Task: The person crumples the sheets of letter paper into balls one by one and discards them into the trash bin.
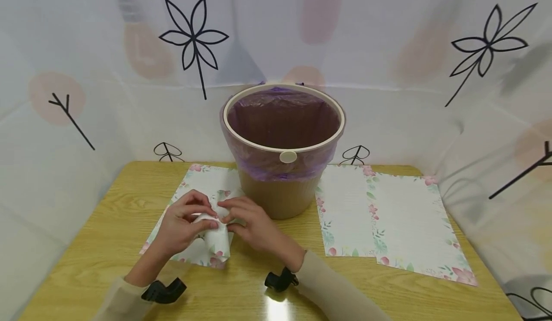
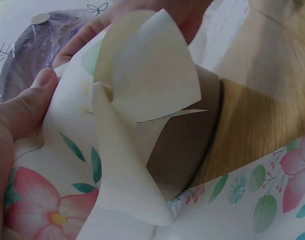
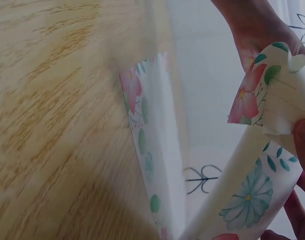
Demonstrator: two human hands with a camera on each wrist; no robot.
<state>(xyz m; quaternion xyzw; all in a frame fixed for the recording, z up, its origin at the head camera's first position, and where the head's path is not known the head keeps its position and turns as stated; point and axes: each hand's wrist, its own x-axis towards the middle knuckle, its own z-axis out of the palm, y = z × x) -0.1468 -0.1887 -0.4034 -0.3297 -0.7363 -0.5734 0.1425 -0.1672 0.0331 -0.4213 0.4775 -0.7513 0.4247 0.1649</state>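
A sheet of floral-bordered stationery paper (image 1: pixel 217 240), bent and partly crumpled, is between my two hands in the head view. My left hand (image 1: pixel 183 226) pinches its upper left part, the thumb laid along the paper. From the other side my right hand (image 1: pixel 255 226) grips it with thumb and fingers. The left wrist view shows the paper (image 2: pixel 75 130) curled into loose folds, a torn-looking edge sticking out. In the right wrist view the rolled paper (image 3: pixel 247 200) shows a blue flower. Below the hands lies another flat floral sheet (image 1: pixel 189 251).
A beige waste bin (image 1: pixel 280 196) lined with a purple plastic bag (image 1: pixel 276 165) stands just beyond my hands. Right of it, two overlapping floral sheets (image 1: pixel 409 220) lie flat on the wooden table (image 1: pixel 99 244). A patterned cloth (image 1: pixel 276 33) hangs behind and at both sides.
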